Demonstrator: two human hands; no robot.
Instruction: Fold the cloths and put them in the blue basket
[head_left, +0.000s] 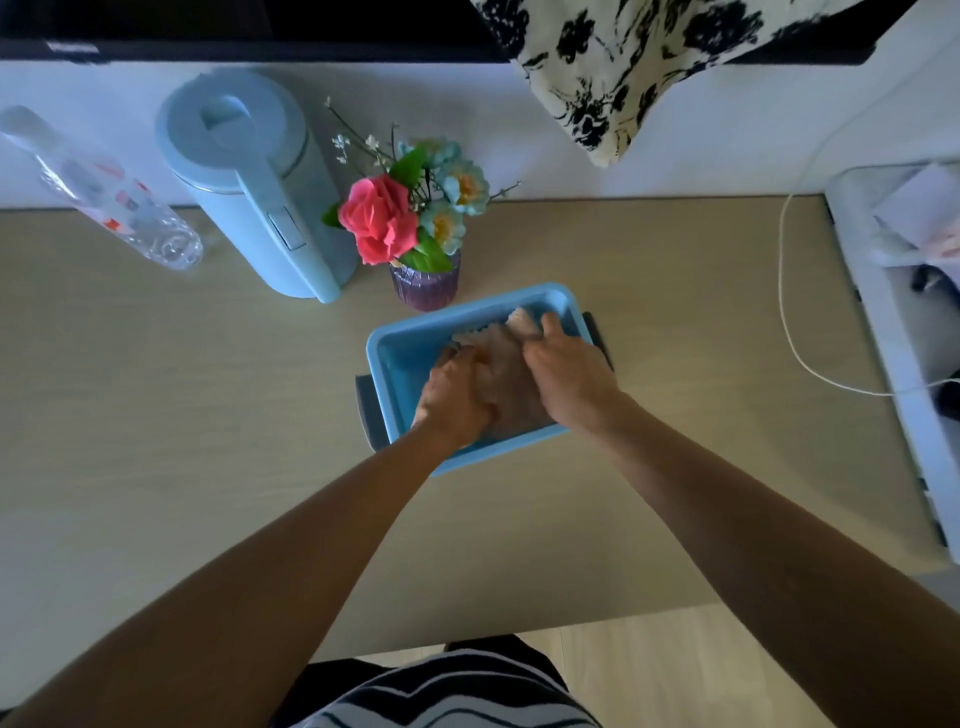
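Both hands are down in the blue basket (395, 358) now, which sits mid-counter (208, 415) just in front of a purple vase of flowers (425, 283). Inside lies the cloth (506, 371), a pinkish-beige, nubbly bundle filling the basket's right half, with a paler corner showing at the far end. The left hand (457, 397) grips its near-left edge, fingers (460, 358) curled into the fabric. The right hand (566, 374) clutches the far end, fingers bent over it.
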